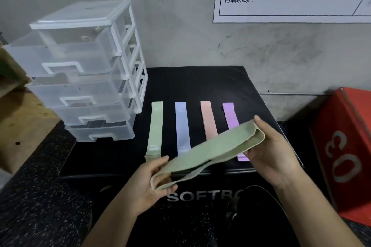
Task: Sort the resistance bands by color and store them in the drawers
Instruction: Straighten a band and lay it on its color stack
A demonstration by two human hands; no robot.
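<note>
Green resistance band (210, 152), a slack loop, is held up over the black soft box (200, 82). The left hand (146, 182) curls round one end and the right hand (273, 152) pinches the other. Under it a green strip (155, 130), blue strip (182, 128), pink strip (208, 120) and purple strip (230, 116) lie flat. The drawer unit (86, 70) is on the left with its top drawer out, and a red box (345, 146) crowds the right edge.

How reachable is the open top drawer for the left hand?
Probably yes: the top drawer stands pulled out on that side, with nothing between it and the left hand. But that hand and the right hand each hold an end of the lifted green band.
</note>
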